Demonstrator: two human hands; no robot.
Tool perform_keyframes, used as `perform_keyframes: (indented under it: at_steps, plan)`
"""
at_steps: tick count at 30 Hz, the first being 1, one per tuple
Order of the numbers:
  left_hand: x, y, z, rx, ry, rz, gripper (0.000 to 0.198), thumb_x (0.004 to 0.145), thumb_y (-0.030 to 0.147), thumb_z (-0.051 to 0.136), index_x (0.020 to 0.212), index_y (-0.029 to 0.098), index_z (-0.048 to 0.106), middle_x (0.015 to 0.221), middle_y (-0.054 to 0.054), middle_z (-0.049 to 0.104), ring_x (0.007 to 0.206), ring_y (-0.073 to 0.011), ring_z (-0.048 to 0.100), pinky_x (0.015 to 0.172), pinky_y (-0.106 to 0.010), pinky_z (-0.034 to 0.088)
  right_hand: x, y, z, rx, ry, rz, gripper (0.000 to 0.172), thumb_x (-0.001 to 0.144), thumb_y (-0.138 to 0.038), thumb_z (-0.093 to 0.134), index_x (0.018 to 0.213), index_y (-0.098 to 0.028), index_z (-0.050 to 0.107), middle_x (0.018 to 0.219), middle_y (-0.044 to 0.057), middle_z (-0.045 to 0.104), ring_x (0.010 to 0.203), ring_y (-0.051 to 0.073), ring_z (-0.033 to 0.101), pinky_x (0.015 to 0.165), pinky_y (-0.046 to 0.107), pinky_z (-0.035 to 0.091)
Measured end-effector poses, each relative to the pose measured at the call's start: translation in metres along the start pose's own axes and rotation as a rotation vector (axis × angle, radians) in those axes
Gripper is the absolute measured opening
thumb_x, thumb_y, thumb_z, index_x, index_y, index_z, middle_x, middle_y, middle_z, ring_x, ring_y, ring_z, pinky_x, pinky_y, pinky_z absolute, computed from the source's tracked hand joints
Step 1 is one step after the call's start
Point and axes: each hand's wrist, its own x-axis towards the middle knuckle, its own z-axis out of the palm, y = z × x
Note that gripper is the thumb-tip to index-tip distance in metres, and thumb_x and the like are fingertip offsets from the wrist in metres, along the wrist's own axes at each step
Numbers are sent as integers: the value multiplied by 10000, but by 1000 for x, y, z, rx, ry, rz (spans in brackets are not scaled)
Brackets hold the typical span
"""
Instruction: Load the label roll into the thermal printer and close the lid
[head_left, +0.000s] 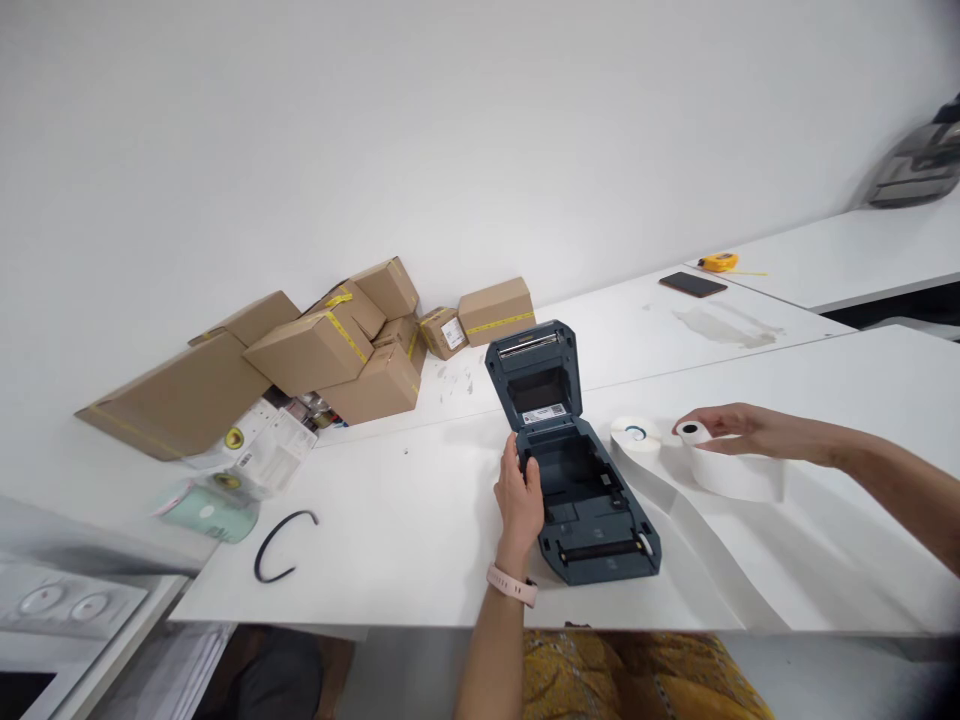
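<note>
Our left hand (519, 497) was curled round the left wall of the open label printer (592, 510), thumb and fingers closed on its edge, with a pink watch (512, 584) on the wrist. Our right hand (731, 428) reached out to the right, fingertips pinched lightly on a small core (691, 432) that stood on top of a wide paper roll (739, 475). A flatter label roll (636, 436) lay just beside it, between the wide roll and the printer.

The printer sat near the front edge of the desk (390, 530), its lid (534, 375) tipped up and back. We judged it stiff plastic and fairly solid, best held by its side walls and not by the hinged lid. The core looked light and easily crushed and the paper prone to unwinding, so a grip across the roll's flanks seemed safest.

The desk was white, smooth and probably slippery. Cardboard boxes (360, 345) were heaped at the far left against a bare white wall, a black cable loop (281, 545) lay nearer, and a phone (692, 284) lay far right.
</note>
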Motion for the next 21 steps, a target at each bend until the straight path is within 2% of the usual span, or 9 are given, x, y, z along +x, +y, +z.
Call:
perform_keyframes:
  at_steps: [2,4,6,9,11,15,18,21]
  plan:
    - [0,0,0,-1,2,-6,546,1007,422,385,1522,239,372,1561,-132,474,1428,-279,457,1136,-452,394,-3,-30,-8,49,-106,-20,446,873,-579,606,1213,-299,676,1254,93,678,1179,302,604,983,345,452]
    - [0,0,1,-8,10,-10,540,1006,420,393,1517,246,381,1562,-124,476,1426,-277,459,1137,-447,392,-1,-67,-6,17,-213,-125,450,859,-545,662,1225,-284,670,1249,77,664,1160,272,589,996,339,430]
    - [-1,0,0,-24,14,-7,539,1006,422,399,1517,252,381,1572,-113,466,1437,-265,449,1149,-431,379,8,-105,7,-21,-334,-290,403,842,-514,688,1162,-269,700,1121,44,685,1018,230,601,930,321,437]
    - [-1,0,-1,-32,7,-6,546,1006,427,399,1522,249,372,1581,-111,454,1450,-260,435,1161,-426,365,36,-142,40,-161,-418,-383,355,800,-484,710,1057,-239,727,956,24,673,808,192,581,727,284,426]
    - [-1,0,-1,-18,2,-8,550,1006,416,392,1524,232,371,1569,-127,466,1441,-273,446,1150,-444,376,61,-147,59,-323,-387,-387,269,771,-429,717,940,-220,726,842,10,652,707,174,549,646,276,374]
    - [0,-1,-1,-8,4,4,561,1002,409,383,1524,204,371,1568,-139,463,1429,-288,457,1135,-456,393,109,-128,82,-587,-302,-330,180,743,-357,719,839,-206,703,753,0,650,676,173,559,606,266,317]
    - [1,-3,-1,-25,11,17,557,995,418,401,1518,226,380,1576,-118,459,1426,-279,464,1133,-437,399,131,-112,92,-668,-266,-303,195,697,-334,757,816,-187,712,767,29,688,706,201,599,634,278,321]
    - [1,-4,0,-35,15,-2,558,984,423,434,1512,249,386,1549,-112,496,1403,-277,495,1113,-437,420,140,-105,103,-738,-239,-302,81,742,-251,711,761,-173,715,778,59,723,735,216,632,726,314,350]
